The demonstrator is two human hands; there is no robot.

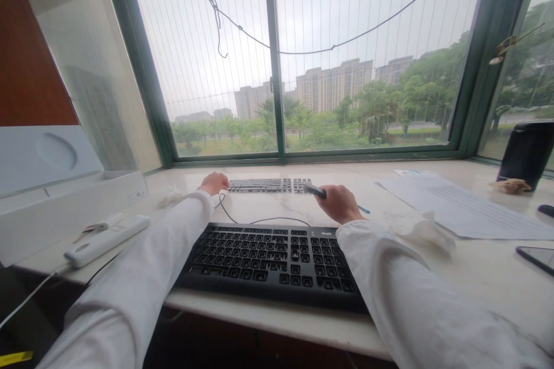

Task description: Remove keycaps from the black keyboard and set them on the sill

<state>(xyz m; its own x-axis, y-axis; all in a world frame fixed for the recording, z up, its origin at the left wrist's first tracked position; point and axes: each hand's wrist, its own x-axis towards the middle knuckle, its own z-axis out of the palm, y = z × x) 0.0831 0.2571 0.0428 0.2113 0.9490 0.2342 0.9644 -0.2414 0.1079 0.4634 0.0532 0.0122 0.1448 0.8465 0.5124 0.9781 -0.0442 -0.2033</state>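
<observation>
A black keyboard [259, 253] lies in front of me on the pale stone sill, its key wells without caps. Beyond it, loose keycaps [264, 185] are laid out in rows like a keyboard layout. At the left end of those rows is my left hand [213, 183], fingers curled together; what they pinch, if anything, is too small to make out. My right hand [340, 202] is closed around a short dark handheld tool [314, 190] whose tip points at the right-hand keycaps. Its exact kind does not show.
A white box [64, 210] and a white power strip [108, 240] are at left. Crumpled tissue [424, 230], printed paper [467, 199], a phone [536, 256] and a dark upright object [526, 153] sit at right. A thin blue stick [364, 209] lies behind my right wrist. A cable [277, 219] crosses behind the keyboard.
</observation>
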